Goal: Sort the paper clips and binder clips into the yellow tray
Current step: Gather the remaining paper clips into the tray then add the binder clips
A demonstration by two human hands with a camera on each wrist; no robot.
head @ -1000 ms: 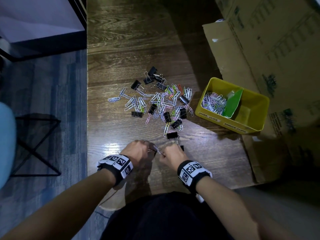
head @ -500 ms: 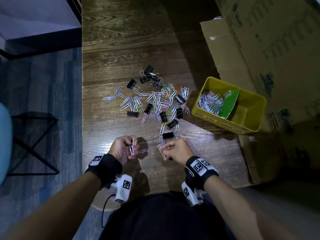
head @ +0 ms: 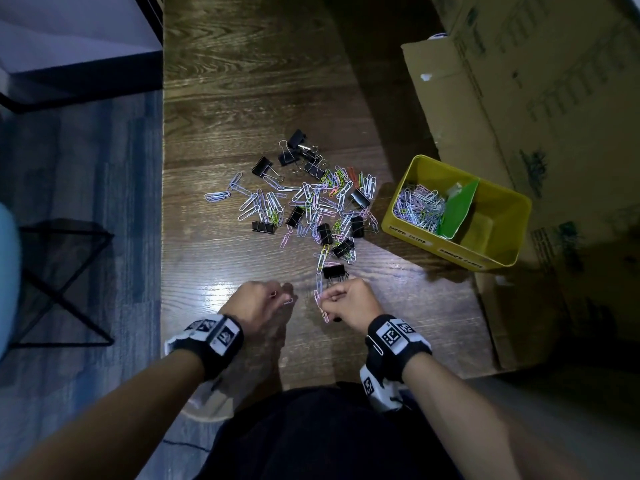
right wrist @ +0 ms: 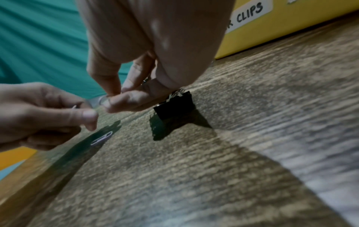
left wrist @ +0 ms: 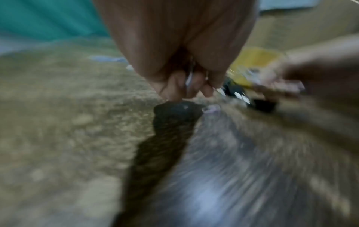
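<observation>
A mixed pile of coloured paper clips and black binder clips (head: 311, 202) lies mid-table. The yellow tray (head: 408, 233) stands to its right, with paper clips (head: 419, 206) in the left compartment beside a green divider (head: 457, 211). Near the front edge my left hand (head: 277, 294) pinches one paper clip (right wrist: 74, 107). My right hand (head: 325, 299) pinches a short string of linked paper clips (head: 320, 306) between thumb and forefinger (right wrist: 112, 98). A loose pink paper clip (head: 288, 301) lies between the hands. One binder clip (head: 333, 271) sits just beyond my right hand. The left wrist view is blurred.
A large flattened cardboard box (head: 519, 116) lies along the table's right side, under and behind the tray. The table's left edge (head: 162, 237) drops to a blue carpet with a black wire stand (head: 62, 282).
One second ago both hands met on linked clips. They have pulled apart since, each keeping hold of clips, and my left hand has turned palm down.
</observation>
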